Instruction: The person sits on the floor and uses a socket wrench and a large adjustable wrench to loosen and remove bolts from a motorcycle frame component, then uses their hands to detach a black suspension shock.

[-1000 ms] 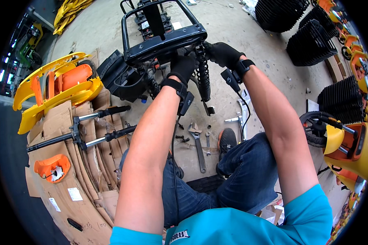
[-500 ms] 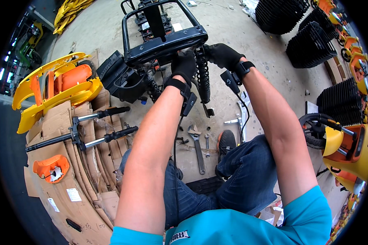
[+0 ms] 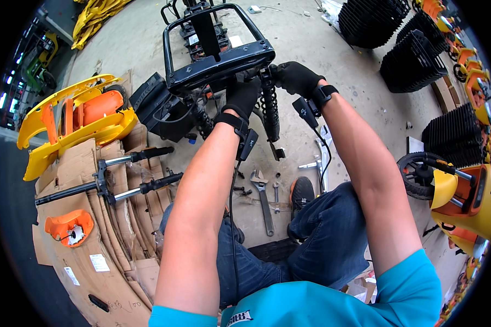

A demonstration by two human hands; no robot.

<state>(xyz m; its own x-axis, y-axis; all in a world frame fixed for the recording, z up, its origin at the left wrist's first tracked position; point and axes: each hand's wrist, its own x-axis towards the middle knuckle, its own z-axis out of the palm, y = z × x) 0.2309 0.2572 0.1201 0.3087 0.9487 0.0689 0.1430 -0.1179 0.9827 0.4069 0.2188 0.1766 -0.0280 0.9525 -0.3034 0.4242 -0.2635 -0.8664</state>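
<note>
A black metal vehicle frame [image 3: 223, 66] with a raised rear loop stands in front of me. From its right rear corner hangs a black coil-spring shock absorber [image 3: 270, 111]. My right hand [image 3: 297, 79], in a black glove, is closed at the shock absorber's upper end, on its outer side; whatever its fingers grip is hidden. On the inner side, my gloved left hand [image 3: 242, 98] reaches up beneath the frame's crossbar, and its fingers are out of sight. A second shock absorber [image 3: 203, 121] shows left of my left wrist.
An adjustable wrench [image 3: 264, 204] and a small spanner [image 3: 276, 194] lie on the floor near my shoe [image 3: 301, 192]. Flattened cardboard [image 3: 84, 191] at left bears a front fork [image 3: 112, 182] and a yellow-orange body shell [image 3: 87, 111]. Black stacked crates [image 3: 412, 60] stand at right.
My left hand and wrist have shifted slightly left and lower beneath the crossbar. My right hand stays at the shock absorber's top, its fingers slightly more curled. The view has tilted slightly.
</note>
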